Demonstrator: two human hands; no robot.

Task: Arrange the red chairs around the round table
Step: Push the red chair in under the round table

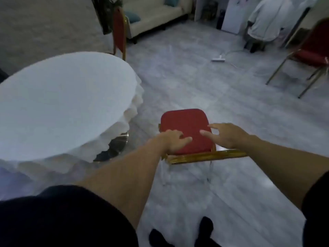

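Note:
A round table [62, 104] under a white ruffled cloth fills the left. Just to its right stands a red chair [185, 122] with a gold frame, seen from above, its gold bar nearest me. My left hand [170, 141] lies over the near left part of the red cushion, thumb out and fingers bent. My right hand [226, 134] hovers over the near right part with fingers spread. Neither hand visibly grips the frame. A second red chair [119, 32] stands behind the table. A third red chair [313, 49] stands at the far right.
A person in white [267, 20] sits at the back right. A cream sofa [153, 16] runs along the back wall. A white power strip [218, 59] with its cable lies on the grey floor. My shoes [204, 227] are at the bottom.

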